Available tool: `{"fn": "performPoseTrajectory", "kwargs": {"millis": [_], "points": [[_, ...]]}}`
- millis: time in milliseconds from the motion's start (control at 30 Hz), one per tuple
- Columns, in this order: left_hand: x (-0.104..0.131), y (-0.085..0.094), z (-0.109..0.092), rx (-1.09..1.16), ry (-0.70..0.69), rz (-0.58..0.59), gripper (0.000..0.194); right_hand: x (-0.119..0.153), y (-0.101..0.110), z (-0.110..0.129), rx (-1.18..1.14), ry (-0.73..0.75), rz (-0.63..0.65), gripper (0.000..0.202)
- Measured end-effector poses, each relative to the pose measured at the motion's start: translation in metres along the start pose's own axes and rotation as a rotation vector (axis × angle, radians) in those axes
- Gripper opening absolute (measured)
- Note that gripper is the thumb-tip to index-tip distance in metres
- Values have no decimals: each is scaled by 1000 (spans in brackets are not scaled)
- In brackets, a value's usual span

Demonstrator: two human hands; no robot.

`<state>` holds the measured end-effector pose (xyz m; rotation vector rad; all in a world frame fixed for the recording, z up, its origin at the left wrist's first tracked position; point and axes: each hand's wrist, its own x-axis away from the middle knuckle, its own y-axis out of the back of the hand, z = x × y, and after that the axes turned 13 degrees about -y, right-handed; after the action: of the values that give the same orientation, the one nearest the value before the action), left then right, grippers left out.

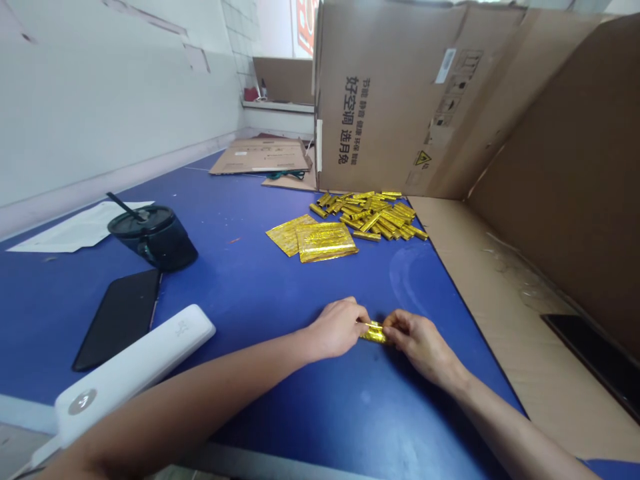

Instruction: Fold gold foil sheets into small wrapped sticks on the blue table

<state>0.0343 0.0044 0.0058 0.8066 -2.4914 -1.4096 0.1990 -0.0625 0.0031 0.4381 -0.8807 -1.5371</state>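
Observation:
Between my two hands is a small piece of shiny gold foil [374,333], low over the blue table. My left hand [343,327] pinches its left end, and my right hand [407,333] has its fingertips closed on the right end. The fingers cover both ends of the foil. Farther back lie flat gold foil sheets [327,241], stacked and overlapping. Behind them and to the right is a loose pile of short gold rolled tubes [377,215].
A large cardboard box [390,100] stands behind the pile, with a cardboard flap [480,267] along the right. At left are a dark lidded cup [167,243], a black phone [120,319], a white sealer-like device [145,353] and paper [75,223]. Flattened cardboard [260,157] lies at the back.

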Motion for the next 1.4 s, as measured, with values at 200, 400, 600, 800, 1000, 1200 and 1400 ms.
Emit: {"fn": "performPoseTrajectory", "kwargs": {"millis": [200, 400, 600, 800, 1000, 1200, 1400], "points": [[-12, 5, -3, -67, 24, 44, 15, -11, 2, 4, 1, -42, 45, 11], [-15, 6, -9, -194, 13, 51, 16, -16, 3, 5, -1, -81, 57, 11], [-13, 4, -9, -221, -15, 64, 14, -16, 0, 2, -18, -64, 25, 11], [-12, -3, -9, -179, -3, 64, 12, -5, -5, -2, -56, -7, -50, 13], [-7, 0, -8, -76, -16, 4, 12, -4, -5, -10, -205, 55, -153, 18], [-3, 14, -19, 65, -31, -137, 7, -2, 14, -2, -491, 36, -75, 30], [-2, 13, -21, 412, 17, -134, 9, 4, 23, 1, -591, 18, 67, 25]]}}
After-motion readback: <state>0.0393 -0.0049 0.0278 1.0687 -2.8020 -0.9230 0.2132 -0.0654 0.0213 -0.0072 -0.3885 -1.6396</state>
